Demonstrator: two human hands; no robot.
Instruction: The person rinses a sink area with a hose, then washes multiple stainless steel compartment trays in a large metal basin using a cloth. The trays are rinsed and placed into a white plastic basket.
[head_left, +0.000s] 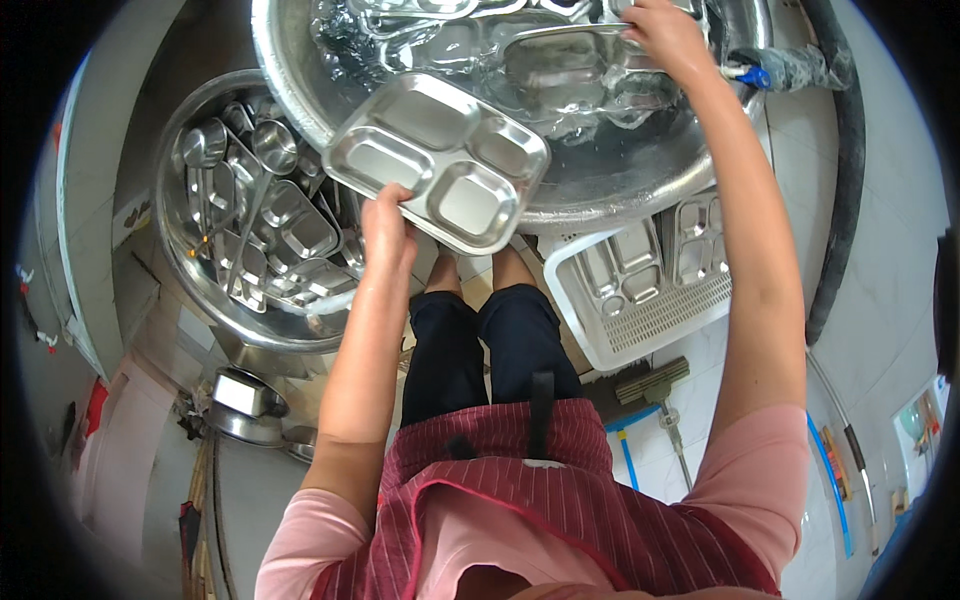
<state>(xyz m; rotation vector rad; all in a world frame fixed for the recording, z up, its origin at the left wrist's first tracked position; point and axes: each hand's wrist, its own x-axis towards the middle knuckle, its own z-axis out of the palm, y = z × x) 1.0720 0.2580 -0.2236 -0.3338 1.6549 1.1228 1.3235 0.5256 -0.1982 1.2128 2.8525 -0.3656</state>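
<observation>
My left hand (388, 234) grips the near-left edge of a stainless steel compartment tray (452, 159), thumb on its upper face. This tray is tilted over the near-left rim of a large round metal basin (637, 202). More compartment trays lie in the basin's water, which is rippled and splashing. At the basin's far right, my right hand (667, 37) is closed on the edge of another steel tray (555, 64), partly under water. Its fingertips are partly hidden.
A second metal basin (169, 225) at left holds ladles (274, 146) and several trays. Beneath the large basin's right side, a white perforated plastic basket (592, 341) contains trays. A hose (840, 180) runs along the right. A mop (652, 381) and metal pots (247, 424) are on the floor.
</observation>
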